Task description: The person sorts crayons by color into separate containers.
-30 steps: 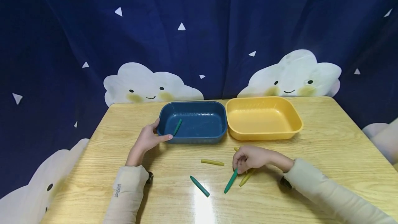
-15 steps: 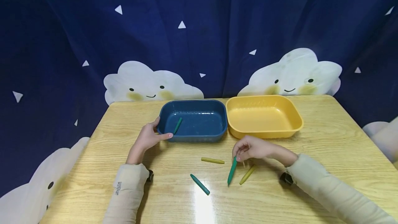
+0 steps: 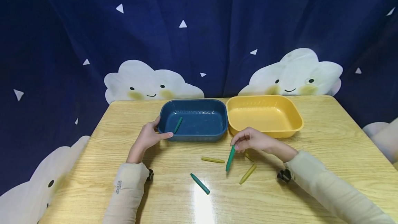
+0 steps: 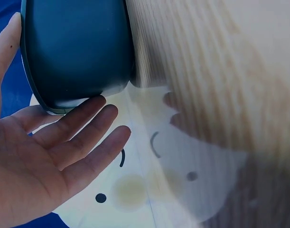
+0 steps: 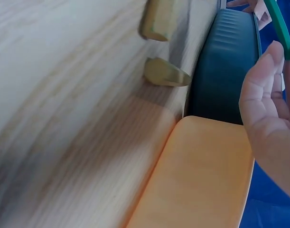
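Observation:
In the head view my right hand pinches a green crayon by its upper end, above the table in front of the yellow tray. The right wrist view also shows the held green crayon between thumb and fingers. My left hand spans the near left corner of the blue tray, thumb at the near rim. Its fingers lie fairly straight in the left wrist view, touching the tray's outside. One dark green crayon lies inside the blue tray.
On the table lie a dark green crayon, a yellow crayon and another yellow crayon. A third yellow crayon is partly hidden below my right hand. Both trays stand side by side near a dark blue curtain.
My right hand has lifted the green crayon off the table and moved it away from me, toward the trays. My left hand has stayed at the blue tray.

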Available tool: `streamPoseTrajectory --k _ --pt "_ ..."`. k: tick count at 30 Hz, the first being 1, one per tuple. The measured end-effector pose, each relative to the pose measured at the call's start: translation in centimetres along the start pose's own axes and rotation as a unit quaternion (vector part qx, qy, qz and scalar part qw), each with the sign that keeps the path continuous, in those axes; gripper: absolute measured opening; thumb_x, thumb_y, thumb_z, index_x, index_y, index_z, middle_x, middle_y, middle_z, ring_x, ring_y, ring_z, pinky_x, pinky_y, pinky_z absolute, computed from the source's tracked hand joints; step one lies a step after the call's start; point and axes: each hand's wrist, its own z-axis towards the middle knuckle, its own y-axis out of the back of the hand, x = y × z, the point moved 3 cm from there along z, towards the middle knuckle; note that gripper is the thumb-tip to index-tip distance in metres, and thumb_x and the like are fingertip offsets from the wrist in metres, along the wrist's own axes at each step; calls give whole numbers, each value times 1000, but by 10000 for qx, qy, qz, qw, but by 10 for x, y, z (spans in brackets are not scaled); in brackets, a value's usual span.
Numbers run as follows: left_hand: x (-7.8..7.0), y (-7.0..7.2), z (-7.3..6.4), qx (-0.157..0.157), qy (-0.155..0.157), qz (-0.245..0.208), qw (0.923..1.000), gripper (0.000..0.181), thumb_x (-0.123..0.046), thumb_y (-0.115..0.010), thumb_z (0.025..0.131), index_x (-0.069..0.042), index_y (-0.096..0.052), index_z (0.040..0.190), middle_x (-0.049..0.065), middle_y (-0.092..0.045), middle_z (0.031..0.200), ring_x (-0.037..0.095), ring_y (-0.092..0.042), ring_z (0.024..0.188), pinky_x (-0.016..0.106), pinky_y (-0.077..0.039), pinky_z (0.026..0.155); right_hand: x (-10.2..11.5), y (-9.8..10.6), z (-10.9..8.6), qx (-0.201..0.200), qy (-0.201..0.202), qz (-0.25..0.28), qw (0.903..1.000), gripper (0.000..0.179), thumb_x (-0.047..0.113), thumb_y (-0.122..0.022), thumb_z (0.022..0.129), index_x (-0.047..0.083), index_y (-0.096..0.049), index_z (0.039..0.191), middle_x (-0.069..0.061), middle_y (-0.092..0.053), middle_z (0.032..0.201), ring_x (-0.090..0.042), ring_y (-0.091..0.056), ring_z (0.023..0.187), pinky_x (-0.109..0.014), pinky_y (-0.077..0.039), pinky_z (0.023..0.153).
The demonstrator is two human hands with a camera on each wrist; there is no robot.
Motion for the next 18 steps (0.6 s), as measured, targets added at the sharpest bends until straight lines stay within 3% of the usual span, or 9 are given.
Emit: streamPoseTrajectory --k 4,9,15,18 --pt "1 0 0 21 15 -30 10000 94 -34 -74 75 6 -20 141 25 -31 140 32 -49 111 38 -44 81 2 3 4 -156 -140 137 9997 30 2 -61 84 -22 -54 100 -16 -65 81 -23 -64 72 -34 -52 66" --pt "3 0 1 11 -3 -45 10000 94 -34 -75 75 6 -21 141 25 -32 140 31 -50 109 36 -44 78 8 5 8 -245 -138 186 9994 31 2 -61 84 -23 -55 100 -11 -68 80 -24 -65 71 -34 -52 65" --pt "5 0 2 37 27 -106 9999 96 -35 -75 74 5 -20 141 24 -30 141 34 -46 116 41 -44 85 15 9 13 -302 -117 431 9985 17 1 -61 84 -7 -65 98 -8 -69 79 -25 -66 72 -37 -53 67" --pt "4 1 1 52 -5 -172 9998 98 -38 -75 73 5 -19 141 25 -29 141 35 -45 116 43 -44 86 19 11 16 -381 -152 480 9980 17 2 -62 84 -6 -66 98 -8 -68 78 -25 -66 72 -40 -52 69"
